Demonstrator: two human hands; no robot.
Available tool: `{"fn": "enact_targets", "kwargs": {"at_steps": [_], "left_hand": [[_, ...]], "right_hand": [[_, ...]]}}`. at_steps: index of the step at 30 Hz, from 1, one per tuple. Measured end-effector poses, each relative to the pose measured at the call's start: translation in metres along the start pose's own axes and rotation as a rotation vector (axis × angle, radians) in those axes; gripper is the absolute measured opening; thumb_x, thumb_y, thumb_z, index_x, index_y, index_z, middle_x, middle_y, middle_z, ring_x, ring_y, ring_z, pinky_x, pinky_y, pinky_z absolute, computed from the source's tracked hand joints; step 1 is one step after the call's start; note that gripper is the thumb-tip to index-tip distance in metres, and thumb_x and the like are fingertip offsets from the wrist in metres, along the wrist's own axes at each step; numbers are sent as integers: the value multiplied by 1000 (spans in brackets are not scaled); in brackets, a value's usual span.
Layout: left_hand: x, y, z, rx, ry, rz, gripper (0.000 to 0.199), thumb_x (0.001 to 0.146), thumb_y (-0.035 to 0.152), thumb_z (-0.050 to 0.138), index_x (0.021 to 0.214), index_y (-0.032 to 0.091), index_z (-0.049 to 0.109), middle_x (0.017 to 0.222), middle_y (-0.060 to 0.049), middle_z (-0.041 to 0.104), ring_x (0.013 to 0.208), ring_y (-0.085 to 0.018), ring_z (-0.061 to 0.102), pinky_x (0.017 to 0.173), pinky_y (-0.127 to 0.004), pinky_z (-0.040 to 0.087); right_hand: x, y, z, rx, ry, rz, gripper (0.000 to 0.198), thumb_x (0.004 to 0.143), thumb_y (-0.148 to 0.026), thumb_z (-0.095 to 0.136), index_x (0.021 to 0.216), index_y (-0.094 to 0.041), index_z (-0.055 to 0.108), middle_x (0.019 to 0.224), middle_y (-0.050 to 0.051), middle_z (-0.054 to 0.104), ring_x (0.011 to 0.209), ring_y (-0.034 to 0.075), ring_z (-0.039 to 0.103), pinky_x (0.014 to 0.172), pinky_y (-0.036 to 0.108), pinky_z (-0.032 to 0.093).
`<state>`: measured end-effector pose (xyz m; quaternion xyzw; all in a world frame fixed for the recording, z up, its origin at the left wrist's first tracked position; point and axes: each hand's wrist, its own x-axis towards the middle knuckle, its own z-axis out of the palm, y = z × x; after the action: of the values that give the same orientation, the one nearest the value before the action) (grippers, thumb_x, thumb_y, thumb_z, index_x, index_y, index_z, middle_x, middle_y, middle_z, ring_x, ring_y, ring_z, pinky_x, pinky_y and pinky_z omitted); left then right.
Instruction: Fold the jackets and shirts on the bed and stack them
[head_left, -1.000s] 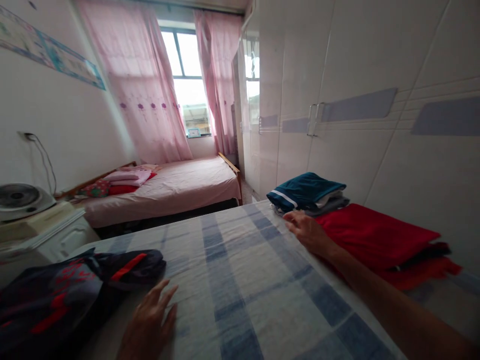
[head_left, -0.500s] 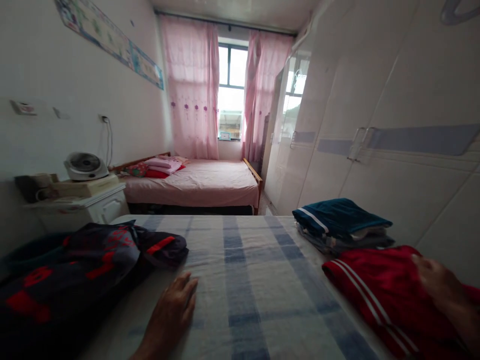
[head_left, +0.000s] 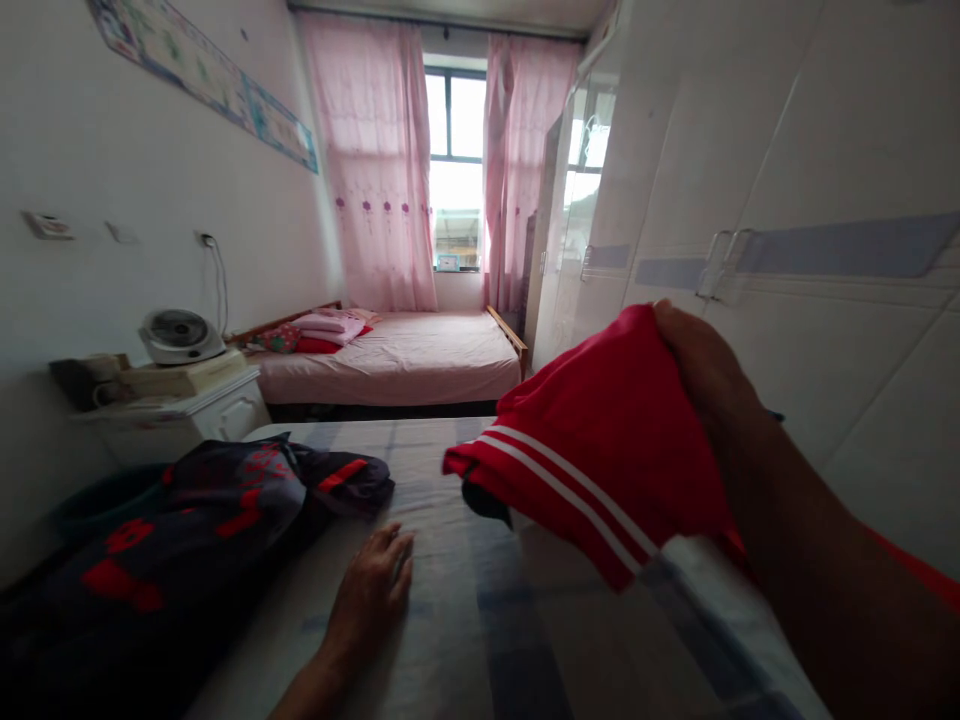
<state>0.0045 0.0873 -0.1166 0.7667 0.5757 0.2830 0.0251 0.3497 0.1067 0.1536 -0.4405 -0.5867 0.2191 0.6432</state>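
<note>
A red garment with two white stripes (head_left: 600,450) hangs in the air above the near bed. My right hand (head_left: 701,365) is closed on its upper edge, the thumb and fingertips partly hidden by the cloth. Something dark shows under the garment's left end. My left hand (head_left: 375,580) lies on the blue-and-white checked sheet (head_left: 517,640), fingers stretched out and holding nothing. To its left spreads a dark garment with red markings (head_left: 225,510). The folded teal clothes at the right are almost wholly hidden behind my right arm.
A white cabinet (head_left: 236,410) with a fan (head_left: 180,335) stands at the left wall. Beyond the near bed is another bed with a pink sheet (head_left: 420,355). White wardrobes (head_left: 795,330) line the right side. A green basin (head_left: 112,500) sits behind the dark garment.
My right hand has taken hold of the red garment, lifted it off the right side and carried it left towards the middle. My left hand stays on the sheet.
</note>
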Motion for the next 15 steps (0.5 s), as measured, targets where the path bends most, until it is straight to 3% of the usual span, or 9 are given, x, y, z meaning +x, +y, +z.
{"fn": "enact_targets", "kwargs": {"at_steps": [3, 5, 8, 12, 15], "left_hand": [[1, -3, -4, -128, 71, -68, 34, 82, 25, 41, 108, 17, 62, 123, -12, 55, 114, -24, 55, 95, -39, 46], [3, -6, -5, -218, 132, -126, 33, 80, 25, 42, 104, 17, 63, 121, -11, 56, 112, -24, 56, 94, -38, 47], [5, -12, -7, -304, 240, -219, 31, 78, 25, 41, 100, 18, 62, 117, -10, 57, 109, -23, 56, 92, -38, 48], [5, -11, -11, -319, 335, -249, 32, 79, 29, 42, 104, 19, 60, 118, -10, 55, 108, -24, 56, 87, -38, 50], [9, 11, -23, -265, 289, -130, 31, 82, 28, 42, 106, 20, 60, 121, -9, 54, 109, -24, 55, 91, -39, 48]], "right_hand": [[-8, 27, -4, -124, 10, 21, 30, 85, -45, 49, 71, -19, 45, 59, -7, 40, 53, 6, 33, 49, 20, 30], [-15, 52, -11, -296, 59, 2, 30, 85, -44, 47, 69, -19, 46, 60, -6, 42, 57, 9, 36, 53, 22, 33], [-28, 92, -24, -458, -16, 61, 28, 83, -43, 46, 71, -19, 52, 63, -3, 50, 61, 12, 43, 58, 23, 37], [-54, 145, -47, -363, -69, 267, 32, 79, -50, 48, 77, -19, 55, 63, -2, 56, 58, 14, 49, 54, 25, 40], [-72, 187, -67, -348, -24, 360, 35, 80, -52, 42, 75, -20, 54, 63, 0, 60, 58, 16, 55, 54, 26, 44]]}}
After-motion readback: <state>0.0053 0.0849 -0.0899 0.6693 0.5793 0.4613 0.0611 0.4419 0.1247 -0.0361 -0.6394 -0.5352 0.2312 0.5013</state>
